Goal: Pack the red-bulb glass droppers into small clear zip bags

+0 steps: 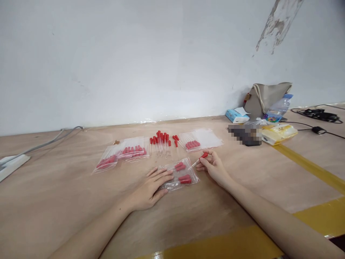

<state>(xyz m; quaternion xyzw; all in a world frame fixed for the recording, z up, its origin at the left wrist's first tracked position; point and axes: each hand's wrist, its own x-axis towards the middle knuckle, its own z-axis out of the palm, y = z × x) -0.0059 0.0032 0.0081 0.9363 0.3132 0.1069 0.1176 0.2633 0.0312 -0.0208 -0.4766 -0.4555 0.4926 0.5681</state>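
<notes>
A clear zip bag (172, 185) lies flat on the table with several red-bulbed droppers (184, 178) inside. My left hand (151, 190) rests open on the bag's left part, fingers stretched out and covering some of it. Between the fingertips of my right hand (212, 166) is a glass dropper (204, 156), pinched at its red bulb. Its glass tube points down and left to the bag's right edge; whether the tip is inside the bag I cannot tell. Beyond the bag lies a pile of loose droppers (161, 140), with a few more beside it.
Filled bags of droppers (107, 158) lie at left; another filled bag (192, 144) lies by blank bags (208, 138) at right. Farther right are a tissue pack (237, 116), a grey bag (272, 97), a yellow pack (280, 133) and black cables (319, 115). A wall stands behind.
</notes>
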